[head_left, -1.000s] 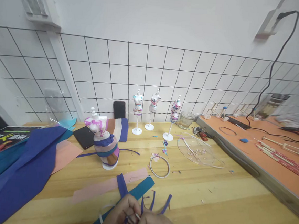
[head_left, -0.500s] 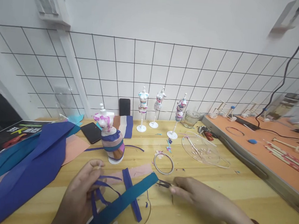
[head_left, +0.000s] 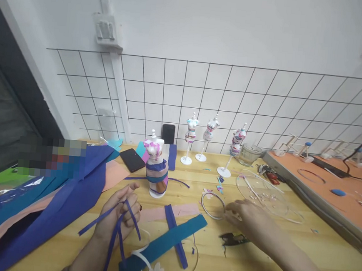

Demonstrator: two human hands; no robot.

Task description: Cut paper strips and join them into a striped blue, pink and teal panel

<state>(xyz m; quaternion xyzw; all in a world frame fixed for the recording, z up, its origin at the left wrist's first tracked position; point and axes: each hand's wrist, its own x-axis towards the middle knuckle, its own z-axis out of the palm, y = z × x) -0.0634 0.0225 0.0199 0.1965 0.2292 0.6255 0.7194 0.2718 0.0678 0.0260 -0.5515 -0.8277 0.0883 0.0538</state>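
My left hand (head_left: 121,214) is closed on several thin dark blue paper strips (head_left: 113,230) that hang down over the wooden table (head_left: 252,262). My right hand (head_left: 246,218) reaches out to the right, its fingers at the rim of a thin metal ring (head_left: 213,205); nothing shows in its grip. Small dark scissors (head_left: 234,239) lie on the table just below that hand. A small white mannequin (head_left: 156,167) wrapped in blue, pink and brown bands stands behind my left hand. Crossed teal (head_left: 166,245), blue (head_left: 176,235) and pink (head_left: 168,213) paper strips lie between my hands.
Large blue, teal and pink paper sheets (head_left: 54,192) cover the left. Three small mannequins on stands (head_left: 209,137), a glass jar (head_left: 250,154), two phones (head_left: 132,160) and a clear dish (head_left: 264,192) sit toward the grid wall. An orange board (head_left: 330,193) with tools lies right.
My right hand has put down the scissors and moved up to the metal ring. My left hand has lifted the blue strips a little. The view has swung left.
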